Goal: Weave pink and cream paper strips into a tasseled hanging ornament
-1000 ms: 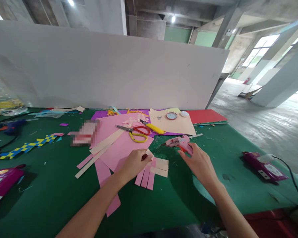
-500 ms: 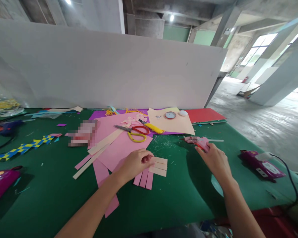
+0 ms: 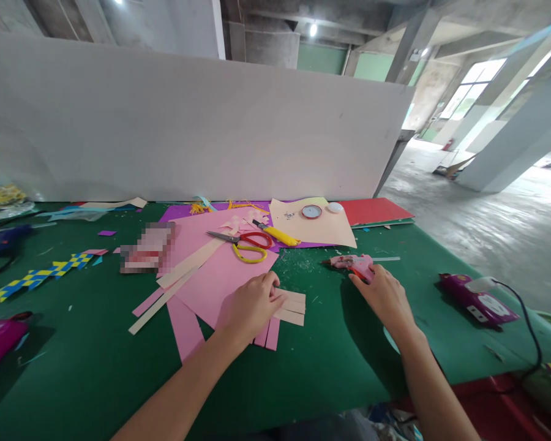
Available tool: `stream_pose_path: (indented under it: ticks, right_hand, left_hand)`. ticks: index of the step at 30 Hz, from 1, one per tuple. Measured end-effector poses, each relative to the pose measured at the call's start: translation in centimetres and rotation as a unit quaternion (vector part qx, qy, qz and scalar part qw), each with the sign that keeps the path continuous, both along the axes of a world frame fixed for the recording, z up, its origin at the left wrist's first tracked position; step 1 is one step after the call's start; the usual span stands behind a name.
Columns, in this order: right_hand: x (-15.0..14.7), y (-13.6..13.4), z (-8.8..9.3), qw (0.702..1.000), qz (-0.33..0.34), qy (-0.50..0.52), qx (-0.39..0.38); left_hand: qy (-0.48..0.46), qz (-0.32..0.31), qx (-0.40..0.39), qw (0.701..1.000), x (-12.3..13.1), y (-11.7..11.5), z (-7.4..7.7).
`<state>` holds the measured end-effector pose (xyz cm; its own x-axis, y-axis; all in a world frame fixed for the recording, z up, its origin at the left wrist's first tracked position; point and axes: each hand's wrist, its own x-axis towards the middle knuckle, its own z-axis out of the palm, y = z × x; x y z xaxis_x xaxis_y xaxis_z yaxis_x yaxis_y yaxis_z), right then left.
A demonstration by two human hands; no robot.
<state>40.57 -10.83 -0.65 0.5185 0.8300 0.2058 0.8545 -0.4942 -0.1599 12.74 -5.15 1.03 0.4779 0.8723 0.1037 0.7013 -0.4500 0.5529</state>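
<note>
A person's left hand (image 3: pixel 252 303) is pressing palm-down on the woven paper strips (image 3: pixel 288 307), pink and cream, which are lying on the green table (image 3: pixel 96 373) just right of a large pink paper sheet (image 3: pixel 211 278). The fingers are drawn together over the weave, and whether they are pinching a strip cannot be told. The right hand (image 3: pixel 386 297) is reaching to the pink glue gun (image 3: pixel 346 263), which is lying on the table with its nozzle pointing left, and the fingers are closing narrowly round its grip. Holding the weave well probably means pressing flat and evenly so the crossed strips are not sliding apart, with fingertips kept clear of any spot a hot nozzle is nearing. Bare green surface is lying open between the two hands and toward the near table edge. Scissors (image 3: pixel 243 244) and a yellow utility knife (image 3: pixel 278 234) are crowding the far side. A purple glue gun (image 3: pixel 475 298) with its black cord (image 3: pixel 530 324) is sitting well apart at right, and a white board (image 3: pixel 188 122) is walling off the back.
</note>
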Motion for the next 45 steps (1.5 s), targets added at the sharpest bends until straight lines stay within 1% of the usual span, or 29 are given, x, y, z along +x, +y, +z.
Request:
stream_pose_path:
  ticks: [3,5,8,9,11,13,15,16,17,19,21,23,24,27,30,33,37,40,42,45]
  right_hand:
    - [0.0,0.0,-0.2,1.0,0.017,-0.019,-0.006]
    - [0.1,-0.1,-0.3,0.999,0.024,-0.032,-0.01]
    - [0.1,-0.5,-0.4,0.997,0.025,-0.07,-0.011]
    - [0.0,-0.6,-0.2,0.996,0.025,-0.088,-0.001]
    - [-0.5,-0.7,0.2,0.991,0.037,-0.122,0.05]
    - [-1.6,-0.5,0.8,0.981,0.087,-0.125,0.122]
    - [-3.3,-0.1,1.3,0.965,0.179,-0.086,0.172]
    - [-4.3,0.2,1.5,0.955,0.23,-0.053,0.179]
    - [-5.3,0.5,1.7,0.945,0.276,-0.019,0.173]
    - [-7.2,1.1,1.9,0.927,0.347,0.046,0.137]
    - [-8.8,1.8,2.2,0.908,0.398,0.093,0.096]
    - [-9.8,2.5,2.4,0.89,0.44,0.106,0.063]
    - [-10.1,2.9,2.5,0.882,0.457,0.1,0.05]
    - [-10.7,3.7,2.4,0.863,0.499,0.076,0.026]
    - [-11.0,3.9,2.1,0.855,0.513,0.079,0.021]
    - [-11.2,3.9,1.8,0.859,0.501,0.104,0.026]
    - [-11.3,3.9,1.6,0.856,0.486,0.173,0.031]
    - [-11.3,4.0,1.4,0.849,0.467,0.248,0.021]
    - [-11.2,4.0,1.4,0.839,0.452,0.303,0.006]
    - [-11.1,3.9,1.7,0.818,0.438,0.371,-0.014]
  left_hand:
    - [-0.033,0.002,-0.017,0.999,-0.3,0.2,0.4]
    - [-0.047,-0.005,0.017,0.999,-0.8,0.5,0.6]
    - [-0.021,-0.057,0.079,0.995,-1.6,1.0,0.7]
    - [-0.007,-0.076,0.084,0.994,-1.8,1.2,0.7]
    - [0.014,-0.101,0.078,0.992,-2.2,1.4,0.7]
    - [0.016,-0.107,0.063,0.992,-2.5,1.5,0.9]
    - [0.006,-0.108,0.045,0.993,-2.7,1.5,1.1]
    - [-0.002,-0.108,0.038,0.993,-2.7,1.6,1.1]
    - [-0.012,-0.105,0.029,0.994,-2.7,1.6,1.2]
    - [-0.039,-0.096,0.0,0.995,-2.7,1.7,1.1]
    - [-0.066,-0.09,-0.046,0.993,-2.7,1.8,0.8]
    - [-0.088,-0.086,-0.073,0.99,-2.7,1.9,0.5]
    - [-0.094,-0.086,-0.067,0.99,-2.8,1.9,0.4]
    - [-0.085,-0.099,-0.009,0.991,-3.0,2.1,0.3]
    - [-0.055,-0.123,0.009,0.991,-3.1,2.1,0.5]
    - [-0.055,-0.118,-0.016,0.991,-3.0,2.0,0.9]
    - [-0.1,-0.1,-0.109,0.984,-2.7,1.7,1.5]
    - [-0.156,-0.087,-0.145,0.973,-2.5,1.5,1.8]
    - [-0.193,-0.083,-0.16,0.965,-2.4,1.3,2.0]
    - [-0.216,-0.102,-0.196,0.951,-2.4,1.1,2.4]
